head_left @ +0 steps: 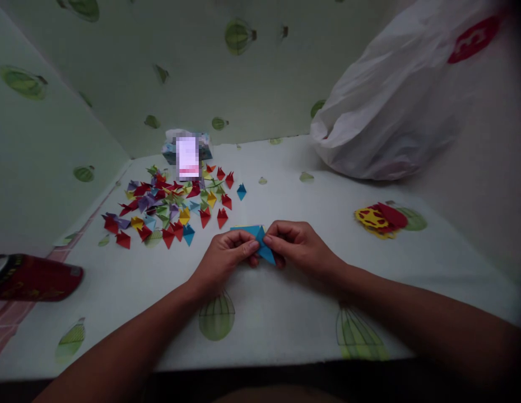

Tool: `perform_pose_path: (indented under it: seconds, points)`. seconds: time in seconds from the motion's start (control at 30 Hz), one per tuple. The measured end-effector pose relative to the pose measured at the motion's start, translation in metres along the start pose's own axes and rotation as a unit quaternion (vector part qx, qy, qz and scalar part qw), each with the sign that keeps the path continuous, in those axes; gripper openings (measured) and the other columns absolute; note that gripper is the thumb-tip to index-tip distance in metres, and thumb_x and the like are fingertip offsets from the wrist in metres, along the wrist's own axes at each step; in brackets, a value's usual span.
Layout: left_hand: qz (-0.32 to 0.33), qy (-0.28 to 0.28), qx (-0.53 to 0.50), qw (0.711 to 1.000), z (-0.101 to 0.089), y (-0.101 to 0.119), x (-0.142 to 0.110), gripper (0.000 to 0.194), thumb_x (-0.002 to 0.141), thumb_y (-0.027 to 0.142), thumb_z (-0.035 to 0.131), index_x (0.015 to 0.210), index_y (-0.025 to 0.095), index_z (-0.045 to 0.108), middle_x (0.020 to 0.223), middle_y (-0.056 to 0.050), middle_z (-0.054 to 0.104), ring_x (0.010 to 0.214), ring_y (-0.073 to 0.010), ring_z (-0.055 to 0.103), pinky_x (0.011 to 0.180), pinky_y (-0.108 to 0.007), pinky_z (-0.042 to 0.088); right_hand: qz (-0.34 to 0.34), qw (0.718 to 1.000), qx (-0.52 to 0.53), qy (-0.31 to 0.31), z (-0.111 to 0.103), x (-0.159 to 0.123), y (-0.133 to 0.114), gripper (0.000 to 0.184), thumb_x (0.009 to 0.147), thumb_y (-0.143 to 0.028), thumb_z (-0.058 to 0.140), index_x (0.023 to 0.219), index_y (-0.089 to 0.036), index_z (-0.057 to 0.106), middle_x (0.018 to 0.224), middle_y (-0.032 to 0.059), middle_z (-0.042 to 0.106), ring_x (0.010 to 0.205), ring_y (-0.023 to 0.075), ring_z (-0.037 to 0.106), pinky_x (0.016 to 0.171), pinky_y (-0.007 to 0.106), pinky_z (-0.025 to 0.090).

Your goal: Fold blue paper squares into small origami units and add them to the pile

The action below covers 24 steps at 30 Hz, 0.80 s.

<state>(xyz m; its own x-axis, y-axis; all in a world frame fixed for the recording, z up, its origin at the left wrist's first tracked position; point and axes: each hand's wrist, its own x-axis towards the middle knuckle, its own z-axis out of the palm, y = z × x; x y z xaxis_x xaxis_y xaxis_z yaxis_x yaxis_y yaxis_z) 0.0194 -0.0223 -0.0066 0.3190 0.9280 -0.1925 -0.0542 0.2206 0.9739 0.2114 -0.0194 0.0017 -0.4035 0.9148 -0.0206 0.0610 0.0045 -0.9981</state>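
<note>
Between my two hands is a piece of blue origami paper (267, 254), folded to a point that hangs toward me. My left hand (231, 249) is closed, pinching its left side between thumb and fingers. On the other side my right hand (298, 246) pinches the paper too, thumb on top. Flat blue paper with a pale edge shows just behind the fingers; whether it joins the folded piece is partly hidden. Beyond my left hand lies a pile of small folded paper pieces (168, 235) in red, yellow, green, purple and blue.
A red can (33, 278) lies at the left edge. Behind the pile stand a tissue box (170, 150) and a lit, blurred screen (187, 154). Red and yellow paper cutouts (376, 218) lie on the right, below a large white plastic bag (382, 112). Walls close off the back and left.
</note>
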Motion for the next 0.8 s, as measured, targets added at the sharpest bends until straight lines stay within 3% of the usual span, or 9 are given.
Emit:
perform_pose_path:
  seconds: [0.17, 0.57, 0.7, 0.8]
  points:
    - [0.015, 0.005, 0.035, 0.999, 0.003, 0.004, -0.003, 0.026, 0.076, 0.039, 0.08, 0.077, 0.016, 0.068, 0.062, 0.001, 0.063, 0.058, -0.0107, 0.054, 0.06, -0.023, 0.04, -0.022, 0.995, -0.093, 0.032, 0.003, 0.0, 0.001, 0.022, 0.086, -0.033, 0.059, 0.068, -0.019, 0.057, 0.05, -0.0035, 0.052, 0.047, 0.0098, 0.047, 0.048, 0.024, 0.035]
    - [0.027, -0.002, 0.039, 0.999, 0.004, 0.002, -0.003, 0.029, 0.082, 0.042, 0.074, 0.079, 0.015, 0.065, 0.066, 0.001, 0.062, 0.061, -0.0106, 0.055, 0.062, -0.023, 0.043, -0.02, 0.998, -0.067, 0.011, 0.004, -0.002, 0.003, 0.027, 0.089, -0.038, 0.056, 0.069, -0.019, 0.054, 0.052, -0.0035, 0.052, 0.049, 0.0102, 0.045, 0.049, 0.023, 0.035]
    - [0.054, 0.021, 0.026, 0.998, 0.005, 0.003, -0.001, 0.027, 0.075, 0.038, 0.08, 0.084, 0.016, 0.066, 0.075, 0.001, 0.064, 0.069, -0.0116, 0.057, 0.066, -0.024, 0.045, -0.112, 0.98, -0.163, 0.025, 0.005, 0.001, 0.008, 0.022, 0.087, -0.027, 0.056, 0.067, -0.018, 0.055, 0.055, -0.0036, 0.051, 0.05, 0.0089, 0.042, 0.05, 0.023, 0.032]
    - [0.082, 0.033, 0.06, 0.994, 0.004, 0.004, -0.001, 0.022, 0.078, 0.035, 0.077, 0.077, 0.016, 0.067, 0.074, 0.0, 0.063, 0.071, -0.0122, 0.056, 0.068, -0.024, 0.044, -0.183, 0.959, -0.214, 0.04, 0.007, 0.001, 0.012, 0.022, 0.086, -0.021, 0.056, 0.064, -0.018, 0.053, 0.056, -0.0039, 0.049, 0.051, 0.0078, 0.04, 0.051, 0.023, 0.031]
